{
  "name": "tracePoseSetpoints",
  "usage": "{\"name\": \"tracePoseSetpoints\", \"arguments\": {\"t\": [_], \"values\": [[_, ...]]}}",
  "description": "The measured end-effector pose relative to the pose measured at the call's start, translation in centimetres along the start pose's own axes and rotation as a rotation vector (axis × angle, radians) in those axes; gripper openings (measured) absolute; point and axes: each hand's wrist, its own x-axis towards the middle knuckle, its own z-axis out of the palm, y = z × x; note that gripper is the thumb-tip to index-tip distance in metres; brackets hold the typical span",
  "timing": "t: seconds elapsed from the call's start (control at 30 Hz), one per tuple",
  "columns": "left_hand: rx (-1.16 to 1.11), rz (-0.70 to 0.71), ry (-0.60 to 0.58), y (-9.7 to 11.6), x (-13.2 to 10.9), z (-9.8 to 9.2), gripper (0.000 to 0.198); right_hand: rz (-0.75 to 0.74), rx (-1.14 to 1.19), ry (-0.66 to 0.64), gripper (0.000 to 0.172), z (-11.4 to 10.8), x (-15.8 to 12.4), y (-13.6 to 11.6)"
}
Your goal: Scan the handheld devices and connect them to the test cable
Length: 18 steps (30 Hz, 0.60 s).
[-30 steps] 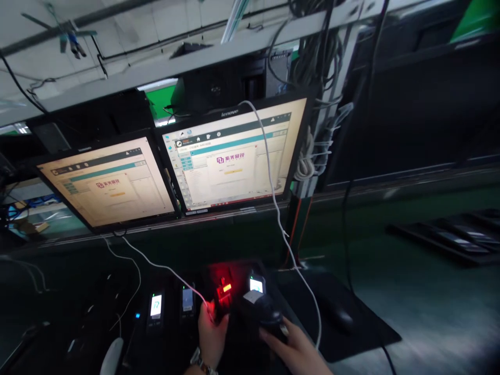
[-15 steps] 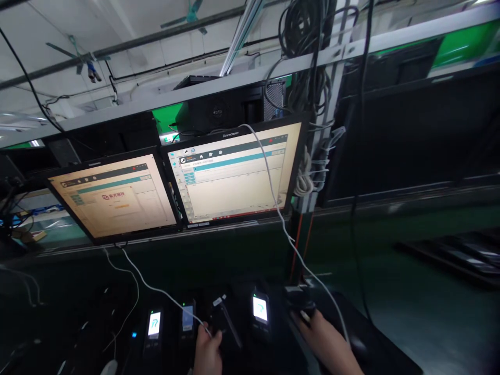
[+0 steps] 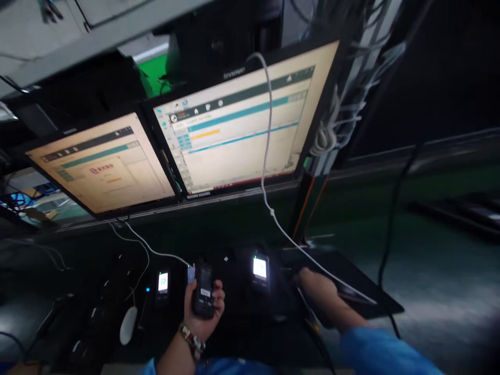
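My left hand point(image 3: 203, 317) is wrapped round a black handheld device point(image 3: 204, 291), its dark screen and buttons facing me. Just behind it shows the lit screen of another device point(image 3: 190, 274), and a white cable point(image 3: 160, 253) runs to that spot. My right hand point(image 3: 316, 289) is curled low over a dark mat; its fingertips are in shadow, so what they hold is hidden. Between my hands, a black device with a bright screen point(image 3: 260, 268) rests on the dark surface. Left of my left hand lies another lit device point(image 3: 163, 282).
Two monitors stand side by side, the left monitor point(image 3: 105, 166) and the right monitor point(image 3: 242, 125). A white cord point(image 3: 267, 140) hangs across the right one. A white mouse point(image 3: 128, 325) lies at lower left. Behind rises a metal post point(image 3: 324, 161) with bundled cables.
My view has tilted down and moved closer. My left hand has lifted a black handheld device. My right hand has shifted over the mat. New yellow and blue bars show on the right monitor.
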Motion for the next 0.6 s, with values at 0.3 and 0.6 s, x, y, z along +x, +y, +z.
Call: {"name": "tracePoseSetpoints", "arguments": {"t": [0.3, 0.6], "values": [[0.134, -0.048, 0.044, 0.7, 0.6, 0.6, 0.047, -0.617, 0.278, 0.153, 0.030, -2.9, -10.1, -9.4], [0.421, -0.043, 0.033, 0.5, 0.2, -0.6, 0.048, -0.734, 0.459, 0.076, 0.030, -0.7, -12.4, -12.3]]}}
